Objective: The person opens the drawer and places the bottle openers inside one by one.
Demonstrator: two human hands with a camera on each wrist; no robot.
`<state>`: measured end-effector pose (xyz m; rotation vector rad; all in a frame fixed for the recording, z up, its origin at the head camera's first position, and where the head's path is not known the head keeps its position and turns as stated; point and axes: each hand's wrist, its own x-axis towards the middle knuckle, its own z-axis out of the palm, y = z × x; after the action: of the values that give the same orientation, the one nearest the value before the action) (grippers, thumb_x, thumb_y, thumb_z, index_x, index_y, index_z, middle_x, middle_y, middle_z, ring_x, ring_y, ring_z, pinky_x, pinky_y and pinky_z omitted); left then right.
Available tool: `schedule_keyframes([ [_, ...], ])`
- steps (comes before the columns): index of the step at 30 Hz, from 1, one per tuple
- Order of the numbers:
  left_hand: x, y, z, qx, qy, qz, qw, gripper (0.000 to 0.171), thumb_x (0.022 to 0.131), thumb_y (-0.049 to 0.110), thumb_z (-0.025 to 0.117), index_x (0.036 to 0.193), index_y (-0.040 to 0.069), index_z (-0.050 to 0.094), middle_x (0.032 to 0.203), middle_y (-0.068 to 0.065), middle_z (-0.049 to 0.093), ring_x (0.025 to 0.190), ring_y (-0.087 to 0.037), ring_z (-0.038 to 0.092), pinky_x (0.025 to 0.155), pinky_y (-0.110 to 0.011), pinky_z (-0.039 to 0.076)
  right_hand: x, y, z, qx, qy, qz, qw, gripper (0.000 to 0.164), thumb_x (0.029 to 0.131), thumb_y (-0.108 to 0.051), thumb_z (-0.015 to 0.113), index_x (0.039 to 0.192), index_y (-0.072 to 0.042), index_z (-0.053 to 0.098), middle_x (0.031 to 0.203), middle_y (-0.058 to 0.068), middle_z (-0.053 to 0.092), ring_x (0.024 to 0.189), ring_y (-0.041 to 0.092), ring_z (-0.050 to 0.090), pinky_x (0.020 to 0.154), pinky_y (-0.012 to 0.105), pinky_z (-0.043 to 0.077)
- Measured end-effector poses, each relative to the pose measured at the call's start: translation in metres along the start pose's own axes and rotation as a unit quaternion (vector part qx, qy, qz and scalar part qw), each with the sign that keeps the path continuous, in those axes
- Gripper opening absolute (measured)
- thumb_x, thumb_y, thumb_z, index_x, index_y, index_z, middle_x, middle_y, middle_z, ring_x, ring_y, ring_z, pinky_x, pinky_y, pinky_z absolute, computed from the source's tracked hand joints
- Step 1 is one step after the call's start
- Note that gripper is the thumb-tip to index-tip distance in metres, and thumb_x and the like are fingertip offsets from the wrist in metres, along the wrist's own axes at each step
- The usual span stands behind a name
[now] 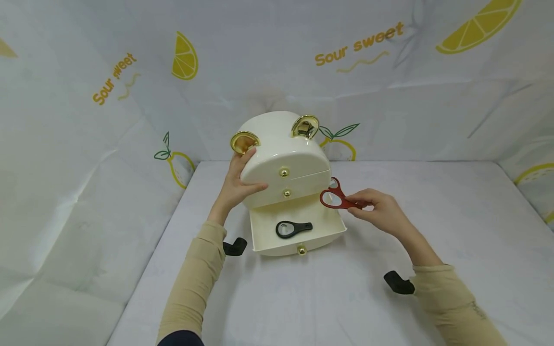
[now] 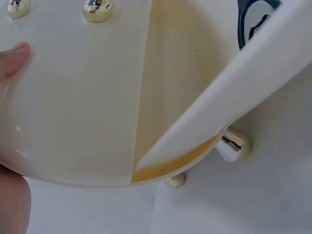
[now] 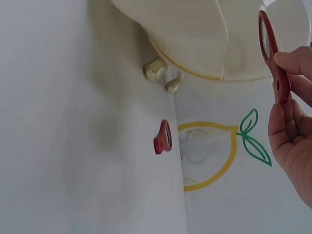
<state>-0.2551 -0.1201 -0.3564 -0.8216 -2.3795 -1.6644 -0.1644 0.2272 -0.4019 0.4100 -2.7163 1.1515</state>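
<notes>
A white drawer box [image 1: 264, 125] with gold ears and gold knobs stands on the table, its bottom drawer [image 1: 259, 240] pulled out. My left hand [image 1: 233, 185] grips the box's left side, thumb on the front face and fingers up by the left ear. A black bottle opener [image 1: 303, 226] lies inside the drawer. Over the drawer's right side, my right hand [image 1: 378, 209] pinches a red bottle opener [image 3: 282, 85] by its handle end, ring pointing toward the box. Another red bottle opener [image 3: 163, 139] lies on the table beyond, partly hidden in the head view by the held one.
White cloth printed with lemons covers the table [image 1: 303, 307] and hangs as a wall [image 1: 259, 57] behind it. Small gold feet [image 3: 155, 69] support the box. Dark curved pieces [image 1: 399, 282] stick out by both sleeves.
</notes>
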Motion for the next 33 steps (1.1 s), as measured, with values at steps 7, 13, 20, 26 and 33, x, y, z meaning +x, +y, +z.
schedule_keyframes([
  [7,-0.001,-0.001,0.000,0.000,0.002,0.002,1.0000,0.088,0.067,-0.004,0.079,0.141,0.005,0.033,0.151,-0.014,0.018,0.124,-0.025,0.033,0.093,-0.040,0.038,0.012,-0.016,0.023,0.015,-0.032,-0.044,0.998,0.022,0.080,-0.014,0.072,0.102,-0.013,0.071,0.091,-0.001,0.067,0.079,0.005,0.054,0.070,0.022,0.044],
  [13,-0.001,-0.001,0.000,0.000,0.002,0.007,1.0000,0.088,0.067,-0.005,0.079,0.141,0.004,0.033,0.150,-0.015,0.018,0.124,-0.026,0.033,0.093,-0.040,0.038,0.025,-0.028,0.041,0.037,-0.071,-0.062,0.995,0.024,0.080,-0.013,0.072,0.103,-0.009,0.071,0.094,0.002,0.070,0.081,0.011,0.058,0.071,0.026,0.048],
  [20,-0.001,0.000,0.000,0.003,0.001,0.010,0.9999,0.087,0.066,-0.005,0.079,0.141,0.003,0.034,0.150,-0.016,0.019,0.125,-0.027,0.032,0.094,-0.043,0.038,0.036,-0.036,0.058,0.036,-0.128,-0.042,0.990,0.024,0.081,-0.014,0.070,0.104,-0.008,0.071,0.095,0.004,0.070,0.086,0.015,0.060,0.075,0.032,0.049],
  [26,-0.001,0.003,-0.001,0.008,-0.001,0.006,0.9999,0.086,0.068,-0.003,0.079,0.141,0.004,0.034,0.149,-0.016,0.020,0.123,-0.027,0.034,0.094,-0.044,0.038,0.043,-0.039,0.073,0.012,-0.156,-0.063,0.986,0.022,0.080,-0.012,0.069,0.101,-0.007,0.071,0.095,0.004,0.071,0.088,0.016,0.061,0.079,0.031,0.048],
  [33,0.001,-0.009,-0.001,0.006,0.002,0.001,1.0000,0.088,0.068,-0.002,0.080,0.143,0.011,0.035,0.151,-0.009,0.019,0.123,-0.025,0.035,0.092,-0.043,0.040,0.049,-0.039,0.086,-0.007,-0.191,-0.063,0.980,0.021,0.079,-0.012,0.070,0.100,-0.005,0.071,0.094,0.006,0.071,0.084,0.015,0.059,0.076,0.028,0.047],
])
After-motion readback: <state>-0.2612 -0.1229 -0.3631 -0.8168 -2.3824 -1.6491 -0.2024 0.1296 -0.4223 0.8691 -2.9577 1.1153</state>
